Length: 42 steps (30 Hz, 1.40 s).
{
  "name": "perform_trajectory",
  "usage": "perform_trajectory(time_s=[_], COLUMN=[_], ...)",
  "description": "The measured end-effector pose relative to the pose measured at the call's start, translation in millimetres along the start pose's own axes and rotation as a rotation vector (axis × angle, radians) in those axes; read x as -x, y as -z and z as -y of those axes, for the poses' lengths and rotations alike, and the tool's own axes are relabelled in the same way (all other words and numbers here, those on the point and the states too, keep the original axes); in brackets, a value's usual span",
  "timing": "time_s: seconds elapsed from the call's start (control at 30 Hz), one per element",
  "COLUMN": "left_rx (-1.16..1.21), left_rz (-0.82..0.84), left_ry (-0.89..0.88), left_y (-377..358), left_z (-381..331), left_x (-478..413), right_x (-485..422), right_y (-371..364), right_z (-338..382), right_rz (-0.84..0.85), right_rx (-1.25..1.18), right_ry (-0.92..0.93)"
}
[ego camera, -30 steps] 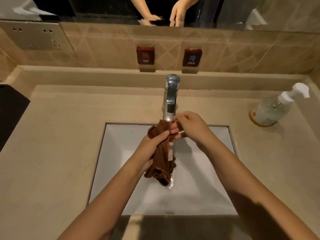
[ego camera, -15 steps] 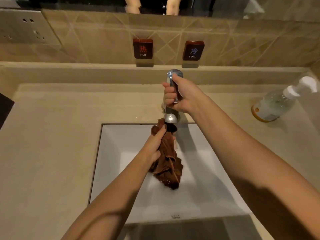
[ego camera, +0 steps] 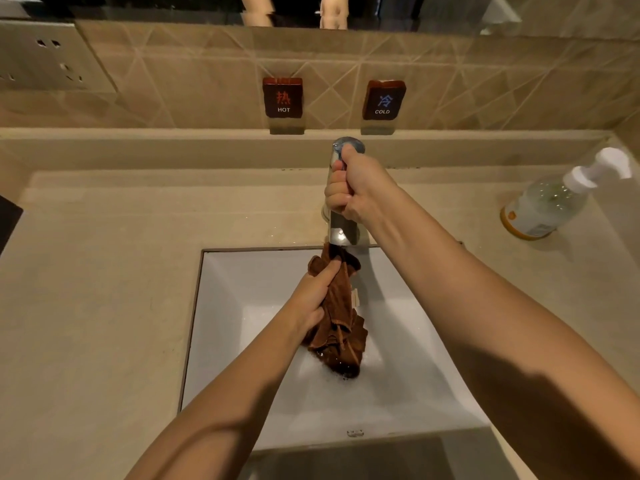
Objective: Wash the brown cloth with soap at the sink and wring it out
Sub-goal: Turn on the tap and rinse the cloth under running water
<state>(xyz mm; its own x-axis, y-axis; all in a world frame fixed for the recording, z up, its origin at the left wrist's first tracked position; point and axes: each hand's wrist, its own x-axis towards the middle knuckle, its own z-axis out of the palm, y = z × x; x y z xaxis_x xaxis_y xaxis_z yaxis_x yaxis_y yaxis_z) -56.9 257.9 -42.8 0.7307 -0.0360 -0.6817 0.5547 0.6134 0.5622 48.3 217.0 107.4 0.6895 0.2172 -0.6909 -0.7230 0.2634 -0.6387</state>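
The brown cloth (ego camera: 341,327) hangs bunched and wet under the chrome tap (ego camera: 343,230), its lower end resting on the floor of the white square sink (ego camera: 221,306). My left hand (ego camera: 315,296) grips the cloth near its top, just below the spout. My right hand (ego camera: 353,188) is wrapped around the tap's handle at the back of the basin. A clear soap pump bottle (ego camera: 550,199) with a white head stands on the counter at the far right, out of both hands' touch.
Beige stone counter (ego camera: 104,306) surrounds the sink. HOT (ego camera: 283,97) and COLD (ego camera: 383,100) signs sit on the tiled back wall above a ledge. Wall sockets (ego camera: 52,60) are at the upper left; a dark object (ego camera: 8,220) is at the left edge.
One second ago both hands were on the cloth; my right hand then let go and rose to grip the tap handle, where it stays. The cloth's lower end sank into the basin.
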Motion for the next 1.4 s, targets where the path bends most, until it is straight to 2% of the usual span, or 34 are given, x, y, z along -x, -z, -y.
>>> perform_trajectory(time_s=[0.77,0.9,1.07,1.4], left_rx=[-0.112,-0.252,-0.312,-0.159], left_rz=[0.06,0.03,0.007,0.054], left_ry=[0.004,-0.014,0.004,0.004], left_y=[7,11,18,21], left_z=[15,18,28,32], left_x=[7,9,16,10], right_x=[5,6,5,0], right_y=[-8,-9,-7,-2], right_z=[12,11,10,2], right_rz=[-0.085,-0.09,-0.082,-0.058], right_rx=[-0.016,-0.004,0.005,0.028], right_ry=[-0.079,-0.059,-0.048,0.009])
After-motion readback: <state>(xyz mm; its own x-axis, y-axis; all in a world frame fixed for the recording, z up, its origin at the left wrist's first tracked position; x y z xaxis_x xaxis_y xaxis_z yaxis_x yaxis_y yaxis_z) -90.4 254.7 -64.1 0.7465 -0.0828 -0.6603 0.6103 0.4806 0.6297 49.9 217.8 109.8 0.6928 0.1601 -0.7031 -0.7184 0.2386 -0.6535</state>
